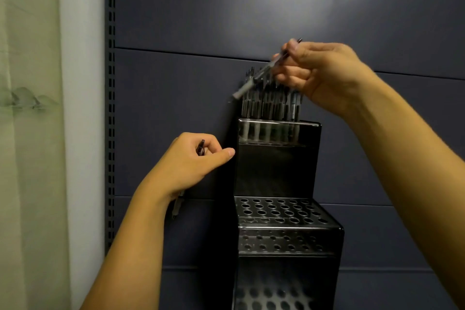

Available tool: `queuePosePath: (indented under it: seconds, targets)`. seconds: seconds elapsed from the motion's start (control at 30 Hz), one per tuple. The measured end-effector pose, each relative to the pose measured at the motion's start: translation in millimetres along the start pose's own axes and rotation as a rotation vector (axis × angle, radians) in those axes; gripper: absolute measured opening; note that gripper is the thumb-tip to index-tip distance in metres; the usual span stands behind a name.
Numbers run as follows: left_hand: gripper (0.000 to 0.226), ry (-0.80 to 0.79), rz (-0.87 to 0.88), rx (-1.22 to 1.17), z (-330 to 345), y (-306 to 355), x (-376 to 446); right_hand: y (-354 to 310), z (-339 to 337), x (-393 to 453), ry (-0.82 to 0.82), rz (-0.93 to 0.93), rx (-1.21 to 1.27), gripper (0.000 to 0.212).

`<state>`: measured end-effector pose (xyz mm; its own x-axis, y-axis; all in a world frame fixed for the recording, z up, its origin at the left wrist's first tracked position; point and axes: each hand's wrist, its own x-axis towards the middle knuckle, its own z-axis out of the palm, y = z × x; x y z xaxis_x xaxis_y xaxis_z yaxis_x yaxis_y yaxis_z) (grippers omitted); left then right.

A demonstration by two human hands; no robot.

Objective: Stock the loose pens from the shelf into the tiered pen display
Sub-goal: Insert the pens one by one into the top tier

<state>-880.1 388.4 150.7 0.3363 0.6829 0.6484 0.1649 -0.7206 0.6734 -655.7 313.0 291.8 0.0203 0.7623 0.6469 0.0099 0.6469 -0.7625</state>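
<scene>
Head view: the right hand [324, 75] pinches a grey pen [254, 80] above the black tiered pen display [276, 166], its long axis slanting down-left, lower end over the standing pens [270, 105] filling the top tier. The left hand [191, 161], left of the display, curls around another pen [201, 149], which runs nearly vertical through the fist.

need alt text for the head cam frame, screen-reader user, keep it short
The right hand holds a pen tilted over the pen-filled top tier of a black tiered pen display. The left hand grips another pen beside the display; the lower tiers' holes look empty.
</scene>
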Motion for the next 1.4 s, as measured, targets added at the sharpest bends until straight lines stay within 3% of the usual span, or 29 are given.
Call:
queuePosePath:
  seconds: [0.13, 0.27, 0.4, 0.5, 0.83, 1.13, 1.4]
  targets:
    - [0.034, 0.002, -0.004, 0.007, 2.1, -1.4, 0.8, -12.9, -17.8, 6.2, 0.100, -0.100, -0.075, 0.016]
    - [0.036, 0.012, -0.010, 0.012, 3.5, -3.2, 2.6, -18.0, -28.0, 9.5, 0.187, -0.209, -0.327, 0.014]
    - [0.036, 0.009, -0.007, 0.019, 4.1, -3.0, 2.9, -13.7, -31.5, 13.6, 0.226, -0.226, -0.507, 0.023]
    - [0.036, 0.006, 0.000, 0.024, 3.7, -3.2, 2.3, -9.3, -32.0, 16.0, 0.211, -0.221, -0.559, 0.017]
    - [0.036, 0.004, 0.000, 0.009, 3.2, -4.1, 2.5, 11.0, -29.2, 11.9, 0.079, -0.035, -0.666, 0.011]
    - [0.034, 0.026, -0.001, -0.016, 6.0, -4.1, 4.3, 7.9, -24.8, 7.0, 0.136, 0.098, -0.820, 0.026]
    - [0.033, 0.032, -0.031, -0.040, 8.8, 5.5, -1.5, 4.2, -22.7, -8.1, 0.139, 0.080, -1.025, 0.033]
